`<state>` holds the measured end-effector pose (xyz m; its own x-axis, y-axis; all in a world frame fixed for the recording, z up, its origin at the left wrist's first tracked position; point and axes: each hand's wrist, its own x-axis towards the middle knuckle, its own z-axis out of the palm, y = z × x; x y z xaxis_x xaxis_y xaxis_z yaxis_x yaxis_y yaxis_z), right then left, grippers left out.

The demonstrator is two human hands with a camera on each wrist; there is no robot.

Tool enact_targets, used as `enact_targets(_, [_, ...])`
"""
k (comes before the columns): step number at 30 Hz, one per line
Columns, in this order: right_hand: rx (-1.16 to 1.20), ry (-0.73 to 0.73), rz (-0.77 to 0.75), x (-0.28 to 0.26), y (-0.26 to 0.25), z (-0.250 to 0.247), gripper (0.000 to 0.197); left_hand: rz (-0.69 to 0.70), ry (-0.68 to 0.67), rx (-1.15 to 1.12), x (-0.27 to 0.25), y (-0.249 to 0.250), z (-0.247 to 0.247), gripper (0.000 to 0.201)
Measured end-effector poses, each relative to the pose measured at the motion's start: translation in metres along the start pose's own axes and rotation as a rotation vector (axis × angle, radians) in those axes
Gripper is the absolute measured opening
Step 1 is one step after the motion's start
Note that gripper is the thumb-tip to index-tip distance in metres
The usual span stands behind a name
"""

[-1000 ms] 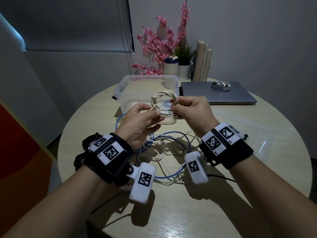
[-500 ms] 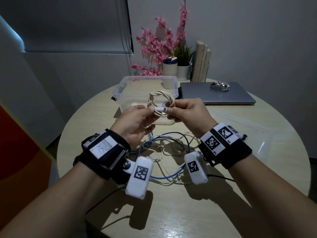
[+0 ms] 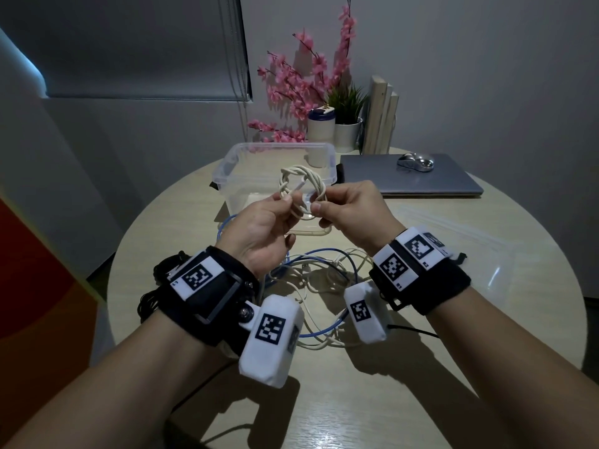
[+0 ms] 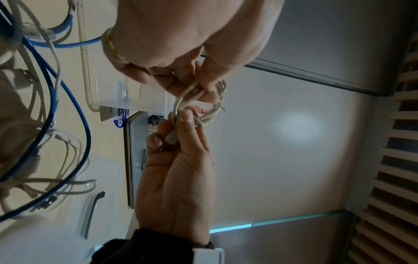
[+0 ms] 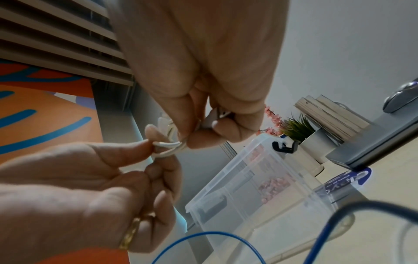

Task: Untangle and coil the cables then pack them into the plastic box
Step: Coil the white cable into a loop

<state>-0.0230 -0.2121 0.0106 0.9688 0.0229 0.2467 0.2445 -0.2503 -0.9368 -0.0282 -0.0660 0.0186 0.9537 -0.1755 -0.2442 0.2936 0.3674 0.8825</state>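
A small coil of white cable (image 3: 301,186) is held up between both hands, just in front of the clear plastic box (image 3: 240,157). My left hand (image 3: 262,228) pinches the coil's left side (image 4: 183,100) with thumb and forefinger. My right hand (image 3: 350,215) pinches its right side, and a white plug (image 5: 211,118) sits between those fingertips. On the table beneath my wrists lies a tangle of blue cable (image 3: 324,332) and white cable (image 3: 311,286). The same blue cable (image 4: 68,100) shows in the left wrist view.
The box's clear lid (image 3: 470,251) lies flat on the round table at the right. A closed grey laptop (image 3: 421,183) with a silver mouse (image 3: 416,162) sits behind it. Pink flowers (image 3: 291,82), a white cup (image 3: 321,128) and a potted plant (image 3: 346,105) stand at the back. Black cable (image 3: 162,273) lies by my left wrist.
The white coil has been turned between my fingers and both hands have shifted their pinch on it. The hands stay in front of the box.
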Motion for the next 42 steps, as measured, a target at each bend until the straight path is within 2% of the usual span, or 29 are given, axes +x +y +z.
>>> enact_targets(2, [0.031, -0.004, 0.008, -0.002, 0.0, 0.001, 0.015, 0.062, 0.055, 0.096, 0.002, -0.004, 0.004, 0.023])
enact_targets(6, [0.171, -0.043, 0.006, -0.005, -0.003, 0.005, 0.019, 0.277, 0.18, 0.277, 0.007, -0.009, 0.005, 0.015])
enact_targets(9, [0.257, -0.028, 0.018, -0.006, -0.004, 0.003, 0.017, 0.348, 0.163, 0.259, 0.009, -0.01, 0.004, 0.012])
enact_targets(13, [0.258, -0.008, 0.037, -0.006, -0.004, 0.001, 0.014, 0.341, 0.081, 0.313, 0.009, -0.01, 0.002, 0.016])
enact_targets(17, [0.218, -0.002, 0.062, -0.005, -0.002, 0.0, 0.013, 0.39, 0.162, 0.454, 0.014, -0.01, -0.001, 0.024])
enact_targets(23, [0.26, -0.009, 0.082, -0.005, -0.004, 0.003, 0.012, 0.371, 0.15, 0.277, 0.017, -0.009, 0.003, 0.028])
enact_targets(27, [0.267, -0.027, 0.083, -0.008, -0.006, 0.005, 0.019, 0.41, 0.205, 0.307, 0.019, -0.011, 0.004, 0.033])
enact_targets(30, [0.279, -0.043, 0.038, -0.01, -0.011, 0.006, 0.017, 0.381, 0.209, 0.337, 0.02, -0.01, 0.004, 0.033])
enact_targets(34, [0.288, -0.072, -0.003, -0.014, -0.014, 0.006, 0.02, 0.335, 0.138, 0.384, 0.023, -0.009, 0.0, 0.016])
enact_targets(37, [0.274, -0.088, -0.021, -0.014, -0.011, 0.008, 0.023, 0.372, 0.141, 0.51, 0.025, -0.011, -0.006, 0.015])
enact_targets(40, [0.213, -0.135, -0.045, -0.015, -0.011, 0.012, 0.022, 0.406, 0.178, 0.706, 0.027, -0.012, -0.012, 0.005])
enact_targets(42, [0.221, -0.123, -0.024, -0.014, -0.012, 0.01, 0.023, 0.36, 0.114, 0.736, 0.03, -0.012, -0.015, 0.003])
